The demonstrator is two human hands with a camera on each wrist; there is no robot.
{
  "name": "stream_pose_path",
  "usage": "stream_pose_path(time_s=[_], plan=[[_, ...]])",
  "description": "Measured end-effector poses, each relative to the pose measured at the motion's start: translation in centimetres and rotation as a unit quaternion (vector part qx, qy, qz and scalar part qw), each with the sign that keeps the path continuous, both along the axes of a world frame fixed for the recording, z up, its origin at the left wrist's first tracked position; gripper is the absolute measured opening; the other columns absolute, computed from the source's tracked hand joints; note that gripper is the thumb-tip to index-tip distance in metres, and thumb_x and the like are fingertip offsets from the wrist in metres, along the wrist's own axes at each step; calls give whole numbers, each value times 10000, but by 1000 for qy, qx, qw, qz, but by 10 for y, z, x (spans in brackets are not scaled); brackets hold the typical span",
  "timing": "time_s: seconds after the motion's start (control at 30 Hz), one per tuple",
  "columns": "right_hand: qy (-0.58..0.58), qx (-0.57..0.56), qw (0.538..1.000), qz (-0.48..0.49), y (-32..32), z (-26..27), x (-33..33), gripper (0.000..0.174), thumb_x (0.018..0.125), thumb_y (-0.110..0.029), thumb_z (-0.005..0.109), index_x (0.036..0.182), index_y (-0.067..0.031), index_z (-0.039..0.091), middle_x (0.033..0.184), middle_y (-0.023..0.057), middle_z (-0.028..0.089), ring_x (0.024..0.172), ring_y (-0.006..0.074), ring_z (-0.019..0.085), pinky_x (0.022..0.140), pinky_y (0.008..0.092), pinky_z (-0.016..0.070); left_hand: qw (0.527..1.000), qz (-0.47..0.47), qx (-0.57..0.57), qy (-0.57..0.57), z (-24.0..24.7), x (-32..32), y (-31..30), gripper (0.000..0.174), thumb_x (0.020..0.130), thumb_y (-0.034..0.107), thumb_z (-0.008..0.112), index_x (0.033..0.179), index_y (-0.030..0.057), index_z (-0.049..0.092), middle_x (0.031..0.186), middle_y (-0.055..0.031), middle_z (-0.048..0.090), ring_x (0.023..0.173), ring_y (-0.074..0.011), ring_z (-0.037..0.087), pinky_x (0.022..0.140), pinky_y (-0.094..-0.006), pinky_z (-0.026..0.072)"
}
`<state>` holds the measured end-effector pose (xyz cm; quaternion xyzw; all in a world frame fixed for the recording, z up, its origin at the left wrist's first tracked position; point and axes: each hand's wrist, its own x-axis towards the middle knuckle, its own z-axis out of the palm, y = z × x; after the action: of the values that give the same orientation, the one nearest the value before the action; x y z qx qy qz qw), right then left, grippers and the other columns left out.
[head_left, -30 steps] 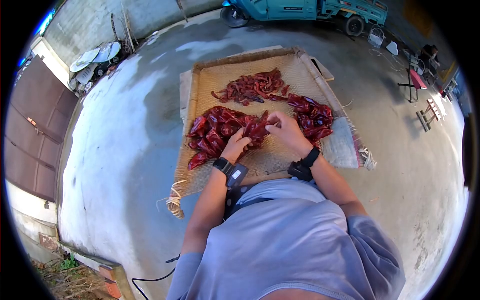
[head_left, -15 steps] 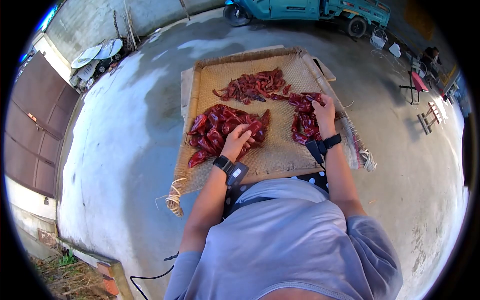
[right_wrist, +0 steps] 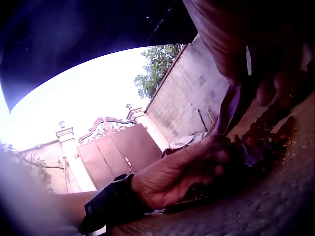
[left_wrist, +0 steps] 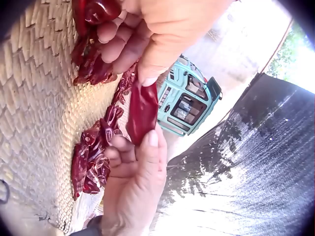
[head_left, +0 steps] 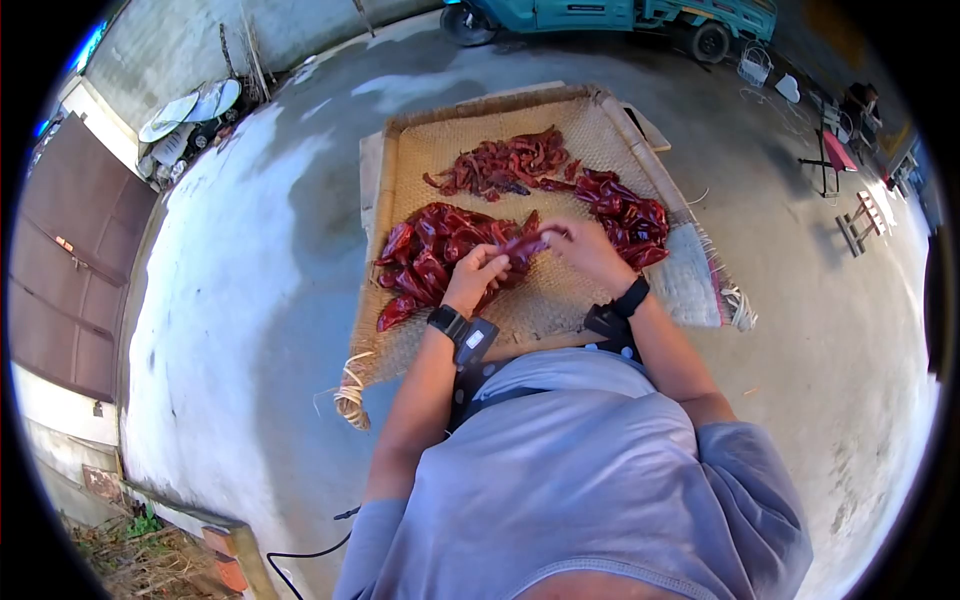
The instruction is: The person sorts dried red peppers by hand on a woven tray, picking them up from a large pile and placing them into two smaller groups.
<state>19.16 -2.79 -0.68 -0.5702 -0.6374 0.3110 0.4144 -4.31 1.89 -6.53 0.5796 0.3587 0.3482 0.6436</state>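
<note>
A glossy dried red chili pepper is stretched between both hands, just above the woven bamboo tray. My left hand pinches one end between thumb and fingers, beside the large heap of whole chilies on the tray's left. The other end is pinched by my right hand, whose thumb lies along the pepper in the left wrist view. To its right is another pile of chilies. Behind lies a pile of duller, shrivelled chili pieces. In the right wrist view the pepper is dark and partly hidden.
The tray has a raised rim and a pale cloth-like patch at its right corner. Beyond it on the concrete stands a teal three-wheeled truck. A small stool and a seated person are at the right.
My right hand went from the left hand's side to the right pile, then came back to the pepper now held between both hands. My left hand stayed by the left heap.
</note>
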Motion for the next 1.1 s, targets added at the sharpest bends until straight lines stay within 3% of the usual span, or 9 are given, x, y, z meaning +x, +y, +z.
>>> stream_pose_path(time_s=[0.17, 0.3, 0.43, 0.47, 0.63, 0.77, 0.87, 0.97, 1.1], plan=[[-9, 139, 969, -204, 35, -1, 62, 182, 874, -136, 662, 1019, -28, 680, 946, 152, 705, 893, 267, 688, 805, 356, 524, 999, 29, -14, -16, 2, 1, -1, 233, 995, 206, 589, 1159, 41, 600, 954, -57, 671, 816, -115, 618, 696, -245, 492], [-248, 170, 884, -359, 28, 14, 60, 302, 852, -139, 665, 1145, -78, 623, 1088, 139, 632, 1024, 343, 621, 871, 427, 513, 998, 63, -20, -22, 6, 2, -3, 199, 1013, 220, 545, 1105, 51, 596, 913, -62, 666, 762, -119, 612, 649, -250, 487], [-247, 44, 962, -103, 25, 5, 12, 252, 843, -223, 632, 1071, -117, 635, 1038, 171, 660, 975, 351, 641, 808, 456, 511, 996, 89, -19, -24, 4, 4, -2, 186, 1018, 243, 528, 1035, 67, 587, 794, -32, 637, 651, -99, 566, 571, -245, 454], [-276, -12, 960, -31, 25, 2, -3, 301, 830, -282, 681, 1066, -98, 648, 940, 122, 687, 914, 328, 658, 768, 423, 514, 995, 93, -14, -22, 3, 3, 0, 190, 1018, 252, 526, 1022, 71, 586, 765, -24, 627, 628, -94, 554, 558, -244, 445], [-253, -11, 965, 61, 32, -30, -39, 391, 805, -307, 723, 1094, -56, 642, 949, 150, 700, 889, 326, 672, 764, 417, 516, 997, 79, -25, 5, 5, -1, 0, 204, 1016, 275, 534, 1053, 86, 601, 753, -11, 618, 634, -97, 559, 571, -229, 439], [-233, -47, 969, 62, 36, -39, -40, 408, 776, -277, 739, 1082, -24, 644, 929, 162, 701, 859, 307, 681, 746, 392, 518, 997, 71, -11, 5, 1, 0, 0, 191, 1018, 257, 534, 1059, 83, 599, 773, -21, 622, 660, -104, 571, 587, -238, 452], [-87, -28, 994, 61, 40, -47, -28, 339, 763, -281, 719, 983, -33, 648, 895, 170, 679, 866, 338, 660, 714, 413, 498, 998, 69, -9, 6, 3, 1, 1, 168, 1023, 230, 529, 1063, 82, 596, 793, -28, 628, 678, -112, 580, 598, -245, 461], [-49, -56, 997, 31, 43, -27, -5, 284, 781, -253, 708, 946, -28, 652, 856, 174, 672, 863, 336, 662, 709, 400, 503, 998, 63, -8, 6, 1, 0, 0, 153, 1028, 206, 518, 1070, 79, 592, 806, -31, 633, 686, -115, 585, 607, -248, 467], [-220, 63, 952, -206, 46, -3, 19, 298, 814, -264, 672, 1052, -86, 643, 1022, 184, 664, 913, 355, 658, 766, 429, 523, 998, 57, -13, 15, 1, 1, 1, 148, 1029, 187, 512, 1084, 71, 585, 824, -33, 639, 701, -115, 592, 617, -246, 472]])
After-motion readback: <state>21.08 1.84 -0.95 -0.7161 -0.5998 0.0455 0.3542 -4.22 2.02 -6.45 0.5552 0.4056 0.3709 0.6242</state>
